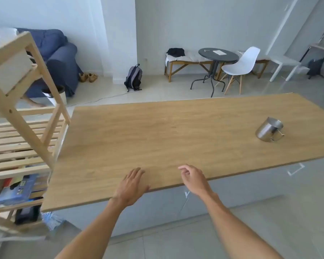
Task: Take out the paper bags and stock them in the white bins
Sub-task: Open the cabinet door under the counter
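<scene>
Paper bags cannot be made out in this view. Left hand [132, 186] lies flat, fingers together, over the near edge of the wooden table [176, 133]; right hand [194, 179] hovers alongside, loosely curled, holding nothing. Metal jug [269, 132] stands far right.

Table [176, 131]: wood-grain top, smooth, matt. On its right part, jug [269, 129]: brushed metal, dull sheen. Left of table, rack [22, 116]: pale bare wood slats. Beyond table, sofa [58, 58]: blue cloth; chair [241, 62]: white smooth plastic.
</scene>
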A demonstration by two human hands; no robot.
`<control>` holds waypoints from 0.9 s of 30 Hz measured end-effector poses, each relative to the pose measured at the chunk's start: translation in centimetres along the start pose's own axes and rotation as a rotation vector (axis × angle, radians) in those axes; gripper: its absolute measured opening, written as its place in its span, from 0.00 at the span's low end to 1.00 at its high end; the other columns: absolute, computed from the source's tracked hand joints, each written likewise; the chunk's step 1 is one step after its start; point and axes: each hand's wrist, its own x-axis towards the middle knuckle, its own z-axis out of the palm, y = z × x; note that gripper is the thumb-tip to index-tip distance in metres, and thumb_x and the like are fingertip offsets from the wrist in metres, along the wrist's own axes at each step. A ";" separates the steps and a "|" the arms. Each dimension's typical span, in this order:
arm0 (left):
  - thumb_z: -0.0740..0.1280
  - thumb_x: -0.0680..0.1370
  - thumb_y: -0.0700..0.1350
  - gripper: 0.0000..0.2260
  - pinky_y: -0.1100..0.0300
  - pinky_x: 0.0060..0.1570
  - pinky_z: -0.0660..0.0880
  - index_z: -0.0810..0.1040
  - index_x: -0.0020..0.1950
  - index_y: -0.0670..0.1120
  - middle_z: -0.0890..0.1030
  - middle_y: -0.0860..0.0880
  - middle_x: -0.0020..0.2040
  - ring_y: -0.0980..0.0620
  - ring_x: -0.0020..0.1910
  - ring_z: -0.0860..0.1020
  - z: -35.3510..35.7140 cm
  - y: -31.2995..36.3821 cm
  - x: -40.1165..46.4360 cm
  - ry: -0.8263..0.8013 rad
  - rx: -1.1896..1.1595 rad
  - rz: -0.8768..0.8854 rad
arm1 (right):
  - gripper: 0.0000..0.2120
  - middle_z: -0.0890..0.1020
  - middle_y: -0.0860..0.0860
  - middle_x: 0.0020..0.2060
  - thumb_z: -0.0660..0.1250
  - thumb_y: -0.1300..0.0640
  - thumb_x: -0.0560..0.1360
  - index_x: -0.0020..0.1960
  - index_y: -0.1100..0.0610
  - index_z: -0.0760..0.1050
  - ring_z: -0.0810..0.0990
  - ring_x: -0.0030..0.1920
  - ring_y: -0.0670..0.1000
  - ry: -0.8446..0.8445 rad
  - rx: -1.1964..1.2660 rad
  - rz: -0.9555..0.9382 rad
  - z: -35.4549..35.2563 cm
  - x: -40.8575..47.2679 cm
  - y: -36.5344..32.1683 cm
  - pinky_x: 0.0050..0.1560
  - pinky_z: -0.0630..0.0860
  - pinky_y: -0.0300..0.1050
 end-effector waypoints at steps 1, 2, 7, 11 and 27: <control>0.58 0.81 0.65 0.33 0.52 0.78 0.59 0.60 0.81 0.48 0.60 0.48 0.82 0.48 0.81 0.58 0.7 0.7 0.0 -0.011 0.003 0.005 | 0.13 0.82 0.45 0.51 0.61 0.57 0.80 0.59 0.47 0.81 0.80 0.50 0.43 0.023 0.029 0.021 -0.2 -0.5 1.0 0.50 0.75 0.40; 0.57 0.81 0.66 0.34 0.52 0.79 0.57 0.58 0.81 0.48 0.58 0.48 0.82 0.48 0.81 0.56 1.3 1.4 0.0 -0.008 0.016 0.004 | 0.12 0.81 0.45 0.50 0.62 0.57 0.80 0.58 0.47 0.81 0.79 0.48 0.42 0.038 0.051 0.051 -0.4 -0.9 1.9 0.49 0.75 0.39; 0.41 0.79 0.68 0.39 0.52 0.81 0.39 0.44 0.84 0.46 0.41 0.46 0.84 0.47 0.82 0.39 4.1 3.4 0.0 -0.031 0.177 -0.021 | 0.13 0.82 0.49 0.48 0.63 0.58 0.80 0.62 0.54 0.80 0.82 0.53 0.52 0.056 0.108 0.212 1.2 -2.9 6.5 0.56 0.77 0.44; 0.33 0.78 0.67 0.39 0.50 0.80 0.38 0.42 0.83 0.45 0.42 0.44 0.83 0.44 0.82 0.39 4.8 3.7 0.2 0.004 0.268 -0.032 | 0.13 0.84 0.56 0.59 0.63 0.57 0.82 0.64 0.59 0.79 0.81 0.62 0.58 0.035 0.169 0.318 3.3 -3.0 8.6 0.60 0.75 0.46; 0.41 0.82 0.64 0.35 0.46 0.81 0.51 0.52 0.83 0.45 0.53 0.45 0.83 0.45 0.83 0.49 6.6 2.8 0.6 0.121 0.336 -0.025 | 0.16 0.82 0.61 0.47 0.56 0.51 0.86 0.62 0.60 0.77 0.83 0.49 0.65 0.037 0.230 0.367 9.1 -0.2 11.2 0.46 0.75 0.51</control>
